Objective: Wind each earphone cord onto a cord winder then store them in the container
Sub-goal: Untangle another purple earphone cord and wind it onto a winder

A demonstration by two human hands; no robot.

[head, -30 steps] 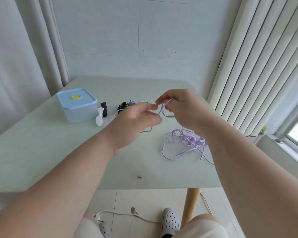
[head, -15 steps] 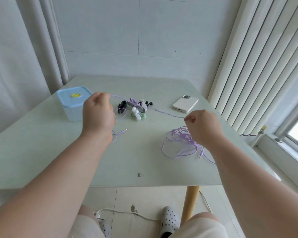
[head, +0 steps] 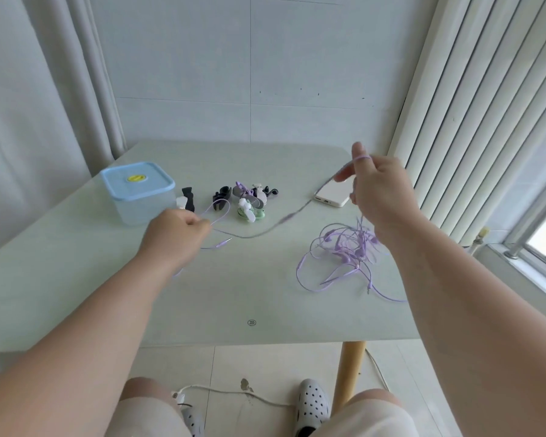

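The only view came from a wide-angle camera worn on the person's head, facing forward and tilted down. It sat close above the near edge of the table (head: 202, 294), near enough that the left hand (head: 174, 234) and right hand (head: 382, 190) filled mid-frame. Beyond the table it faced the far wall (head: 249, 74), with a curtain (head: 29, 121) at the left edge and blinds (head: 486, 121) at the right. Below the table edge it took in the person's knees and shoes (head: 312, 405).

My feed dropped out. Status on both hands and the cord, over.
Left hand pinches purple cord; right hand holds it raised. Container lidded. Another tangled cord lies under right wrist.
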